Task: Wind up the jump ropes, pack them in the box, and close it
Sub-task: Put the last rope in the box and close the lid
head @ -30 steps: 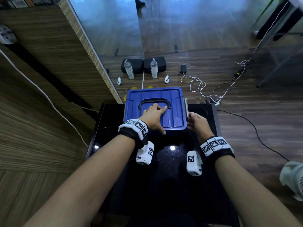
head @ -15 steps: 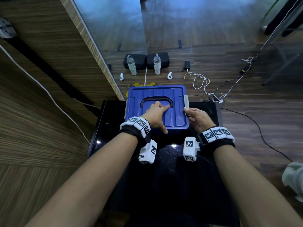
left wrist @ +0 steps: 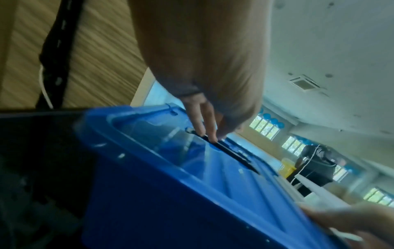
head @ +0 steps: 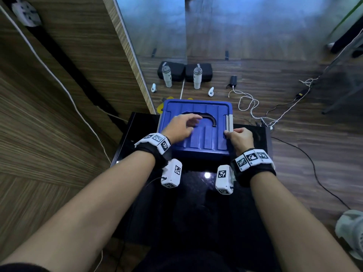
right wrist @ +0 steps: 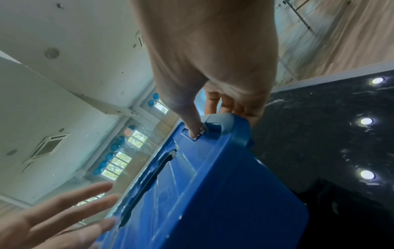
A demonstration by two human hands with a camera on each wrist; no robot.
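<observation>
1. Both bare forearms reach up from the bottom corners of the head view toward its centre, each wrist banded with a patterned strap and a white camera block.
2. The left hand [head: 179, 127] sits left of centre, palm down, fingers [left wrist: 210, 124] spread and nearly straight, tips pointing down.
3. The right hand [head: 240, 137] sits right of centre, fingers curled, its thumb [right wrist: 192, 124] pressing downward.

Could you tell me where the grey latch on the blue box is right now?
In the head view, the grey latch runs along the lid's right edge, with the right hand gripping its near end.
</observation>
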